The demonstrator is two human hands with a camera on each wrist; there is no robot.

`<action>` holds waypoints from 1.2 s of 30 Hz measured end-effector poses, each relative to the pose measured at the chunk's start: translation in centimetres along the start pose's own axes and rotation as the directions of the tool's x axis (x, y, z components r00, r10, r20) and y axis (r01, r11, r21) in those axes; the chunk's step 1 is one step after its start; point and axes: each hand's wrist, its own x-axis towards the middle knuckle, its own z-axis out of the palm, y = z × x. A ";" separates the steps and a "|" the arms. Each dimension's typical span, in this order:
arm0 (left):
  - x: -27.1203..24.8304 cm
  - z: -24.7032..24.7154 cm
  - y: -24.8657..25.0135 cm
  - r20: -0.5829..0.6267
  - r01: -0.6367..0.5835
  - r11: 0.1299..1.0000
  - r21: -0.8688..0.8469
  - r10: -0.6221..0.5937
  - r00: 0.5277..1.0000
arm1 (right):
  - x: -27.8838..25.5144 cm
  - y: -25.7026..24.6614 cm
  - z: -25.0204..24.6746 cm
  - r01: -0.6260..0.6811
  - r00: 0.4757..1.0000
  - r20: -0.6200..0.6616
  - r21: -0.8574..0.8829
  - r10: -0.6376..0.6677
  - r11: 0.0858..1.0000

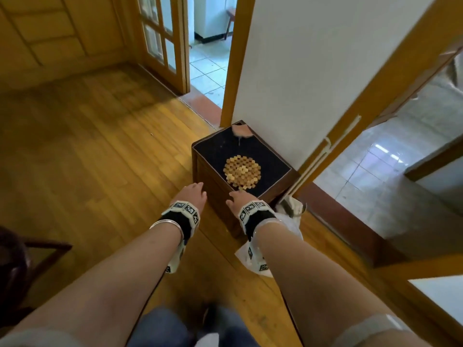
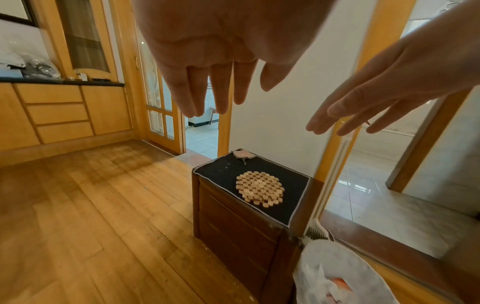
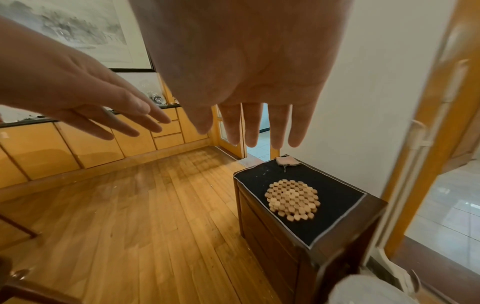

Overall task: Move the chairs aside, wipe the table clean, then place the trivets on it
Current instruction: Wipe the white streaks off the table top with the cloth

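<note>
Both hands reach toward the trivets (image 1: 242, 175), a round stack of small wooden blocks lying on the dark top of a low wooden cabinet (image 1: 215, 194) that stands against the white wall. The stack sits near the cabinet's front right edge, slightly overhanging none of it as far as I can tell. The left hand (image 1: 191, 194) hovers over the front left edge, fingers straight and loosely spread, holding nothing; the right hand (image 1: 241, 199) hovers just short of the trivets, fingers likewise extended and empty. By my reading the trivet step is in hand: the pick-up has not yet begun, and the table itself is out of view. The next move likely calls for lowering the fingers round the stack's rim and lifting it whole, since the layers may slide apart. A torn scrap (image 1: 241, 130) lies at the cabinet's far corner. Beside the cabinet on the floor stands a white plastic bag (image 2: 337, 275); something reddish shows inside, too unclear to name.
</note>
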 end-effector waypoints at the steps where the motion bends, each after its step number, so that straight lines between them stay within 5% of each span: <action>1: 2.0 -0.6 -0.4 -0.002 0.004 1.000 -0.011 -0.004 1.000 | 1.7 -0.6 -1.0 0.002 1.000 0.010 -0.011 -0.002 1.000; 17: 32.5 -11.7 -4.2 0.142 -0.187 0.973 0.132 0.168 0.975 | 28.2 -7.2 -12.9 -0.188 0.982 0.047 0.135 0.183 0.973; 29: 50.4 -11.5 2.0 0.270 -0.271 0.958 0.093 0.237 0.933 | 42.4 1.0 -17.5 -0.325 0.944 0.151 0.254 0.295 0.911; 36: 60.6 -7.3 4.6 0.317 -0.325 0.943 0.079 0.285 0.905 | 51.2 6.1 -17.7 -0.379 0.924 0.179 0.326 0.338 0.866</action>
